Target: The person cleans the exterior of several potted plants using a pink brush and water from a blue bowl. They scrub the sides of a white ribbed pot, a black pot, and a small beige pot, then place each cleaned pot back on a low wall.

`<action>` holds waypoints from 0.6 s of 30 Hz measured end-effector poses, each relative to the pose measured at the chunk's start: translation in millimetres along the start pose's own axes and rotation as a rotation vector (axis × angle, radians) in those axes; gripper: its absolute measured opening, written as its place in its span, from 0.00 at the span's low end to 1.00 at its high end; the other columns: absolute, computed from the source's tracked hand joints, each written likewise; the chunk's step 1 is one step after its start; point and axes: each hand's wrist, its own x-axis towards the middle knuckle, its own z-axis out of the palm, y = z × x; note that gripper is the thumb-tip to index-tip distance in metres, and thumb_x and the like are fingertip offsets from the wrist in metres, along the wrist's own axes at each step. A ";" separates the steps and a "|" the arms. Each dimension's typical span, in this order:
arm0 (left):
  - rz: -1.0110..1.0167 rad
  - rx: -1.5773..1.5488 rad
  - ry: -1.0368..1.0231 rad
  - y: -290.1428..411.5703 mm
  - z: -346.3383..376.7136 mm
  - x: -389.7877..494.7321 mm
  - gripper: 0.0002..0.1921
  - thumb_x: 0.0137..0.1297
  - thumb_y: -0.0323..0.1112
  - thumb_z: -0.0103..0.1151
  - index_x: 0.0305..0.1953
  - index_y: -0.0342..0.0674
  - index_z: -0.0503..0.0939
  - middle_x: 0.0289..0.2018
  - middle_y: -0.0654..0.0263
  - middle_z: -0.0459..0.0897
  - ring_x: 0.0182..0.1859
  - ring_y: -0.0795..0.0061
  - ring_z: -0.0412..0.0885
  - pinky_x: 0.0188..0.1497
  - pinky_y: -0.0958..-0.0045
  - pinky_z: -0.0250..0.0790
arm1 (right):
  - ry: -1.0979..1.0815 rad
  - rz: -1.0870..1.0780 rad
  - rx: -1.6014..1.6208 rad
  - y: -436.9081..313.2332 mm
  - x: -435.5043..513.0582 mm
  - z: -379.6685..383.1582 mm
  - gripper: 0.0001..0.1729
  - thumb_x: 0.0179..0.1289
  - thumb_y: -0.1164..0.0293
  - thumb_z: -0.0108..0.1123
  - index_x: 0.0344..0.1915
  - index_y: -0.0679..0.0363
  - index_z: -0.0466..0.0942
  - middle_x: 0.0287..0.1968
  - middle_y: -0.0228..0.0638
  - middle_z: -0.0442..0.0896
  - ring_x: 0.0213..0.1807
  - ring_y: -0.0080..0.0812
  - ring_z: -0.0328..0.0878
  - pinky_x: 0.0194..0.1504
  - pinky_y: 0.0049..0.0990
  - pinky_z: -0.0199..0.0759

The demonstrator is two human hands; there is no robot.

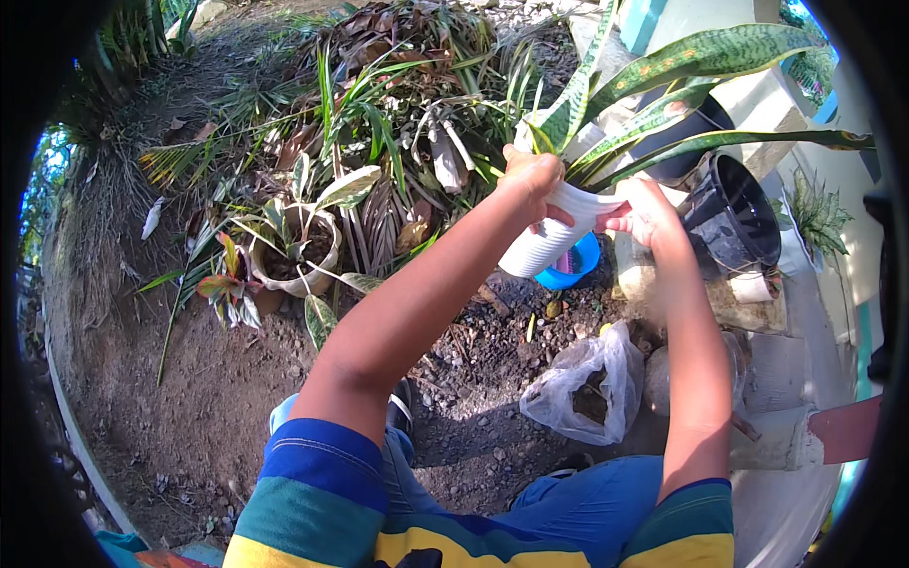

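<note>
Up ahead a white ribbed pot [534,245] is held tilted between my two hands. My left hand [536,181] grips its left side near the top. The fingers of my right hand [643,213] pinch the pot's edge on the right. A snake plant [657,67] with long mottled leaves rises from the upper end of the pot; its base is partly hidden by my hands. Just below the pot, on the soil, sits a blue plastic container [586,257] with a pink item [564,263] in it.
An open clear plastic bag [618,355] with dark contents lies on the ground before my legs. Black plastic pots [731,213] stand at right near a concrete ledge. A potted variegated plant [305,273] sits left, beside a heap of cut leaves [398,85].
</note>
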 end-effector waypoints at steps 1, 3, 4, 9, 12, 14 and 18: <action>0.011 0.007 0.052 -7.0 -13.8 -3.0 0.32 0.50 0.20 0.48 0.54 0.46 0.45 0.51 0.39 0.56 0.39 0.18 0.71 0.42 0.11 0.45 | -0.005 -0.007 0.068 9.7 -2.5 14.8 0.15 0.50 0.78 0.44 0.35 0.78 0.72 0.30 0.55 0.79 0.24 0.44 0.80 0.24 0.35 0.81; 0.038 -0.037 0.147 -25.1 -35.1 -10.4 0.31 0.49 0.20 0.47 0.53 0.46 0.46 0.52 0.39 0.56 0.40 0.19 0.71 0.44 0.12 0.47 | 0.020 0.083 0.066 23.5 -0.4 42.1 0.14 0.49 0.78 0.44 0.35 0.75 0.72 0.30 0.53 0.80 0.25 0.44 0.81 0.26 0.37 0.81; -0.001 -0.052 0.190 -29.4 -45.2 -16.5 0.34 0.49 0.19 0.47 0.56 0.47 0.44 0.53 0.39 0.56 0.42 0.20 0.70 0.45 0.14 0.49 | 0.030 0.108 0.054 31.3 4.0 54.3 0.13 0.49 0.78 0.45 0.34 0.73 0.73 0.29 0.52 0.80 0.26 0.45 0.81 0.26 0.37 0.81; -0.108 -0.105 0.216 -67.2 -89.8 6.2 0.48 0.52 0.21 0.46 0.67 0.64 0.30 0.63 0.50 0.46 0.40 0.39 0.78 0.31 0.48 0.79 | 0.070 0.108 -0.033 68.4 19.5 91.1 0.10 0.50 0.78 0.46 0.31 0.73 0.72 0.29 0.51 0.79 0.25 0.44 0.81 0.21 0.36 0.80; -0.099 -0.103 0.218 -81.8 -99.2 17.9 0.49 0.50 0.20 0.47 0.68 0.63 0.30 0.61 0.49 0.48 0.45 0.43 0.77 0.27 0.55 0.81 | 0.076 0.096 -0.028 79.2 25.4 95.5 0.10 0.51 0.78 0.47 0.33 0.73 0.71 0.28 0.50 0.79 0.24 0.43 0.81 0.20 0.35 0.79; -0.073 -0.088 0.268 -94.0 -110.5 34.3 0.48 0.49 0.19 0.47 0.68 0.61 0.34 0.60 0.50 0.54 0.44 0.45 0.77 0.26 0.55 0.81 | 0.055 0.075 -0.032 83.6 30.5 102.2 0.10 0.52 0.77 0.48 0.35 0.73 0.69 0.27 0.49 0.78 0.23 0.42 0.80 0.19 0.35 0.79; 0.077 -0.190 0.334 -113.0 -102.1 36.4 0.30 0.49 0.14 0.41 0.54 0.50 0.52 0.47 0.52 0.62 0.43 0.40 0.73 0.32 0.36 0.77 | 0.085 0.056 -0.068 98.6 35.6 101.0 0.08 0.52 0.76 0.49 0.33 0.68 0.68 0.24 0.47 0.78 0.21 0.39 0.79 0.20 0.36 0.77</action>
